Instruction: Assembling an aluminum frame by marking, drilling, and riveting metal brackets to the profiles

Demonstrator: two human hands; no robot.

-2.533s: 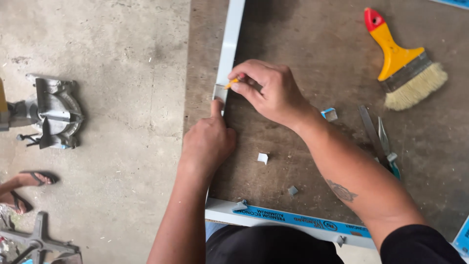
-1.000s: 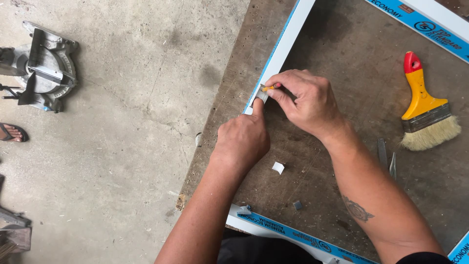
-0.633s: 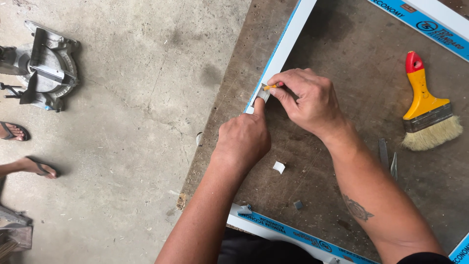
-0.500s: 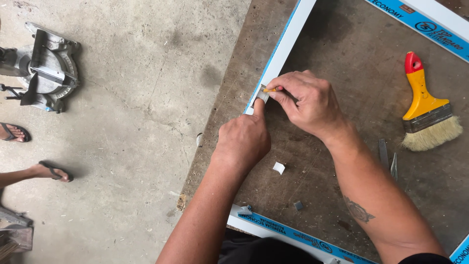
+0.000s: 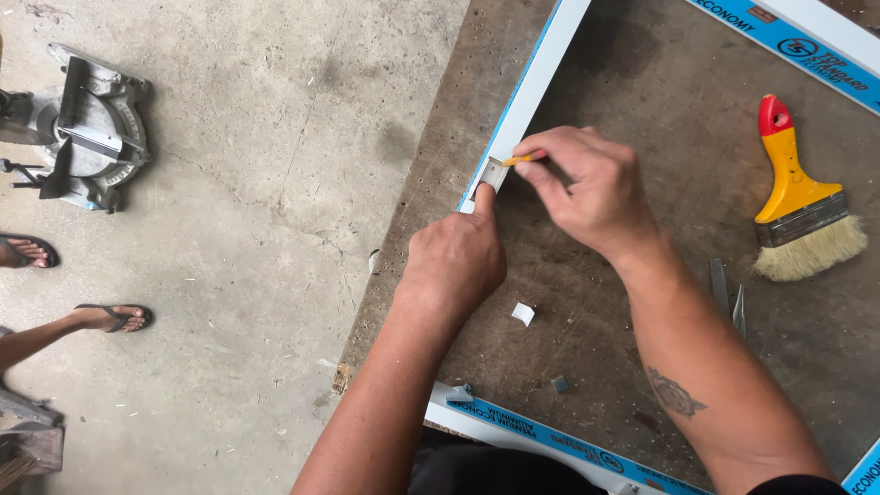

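Observation:
A white frame bar with a blue film edge lies along the left side of a brown worktable. My left hand presses its thumb against a small grey metal piece at the bar's cut end. My right hand grips a thin yellow-handled tool, its tip at that metal piece. The tool's working end is hidden by my fingers.
A yellow-handled brush with a red tip lies at the right. A second frame bar runs along the near edge, another at the top right. Small white scraps dot the table. A mitre saw and another person's sandalled feet are on the concrete floor.
My hands stay at the same spot on the bar. The other person's foot at the left has stepped further into view. Since the oldest frame my view has swung left.

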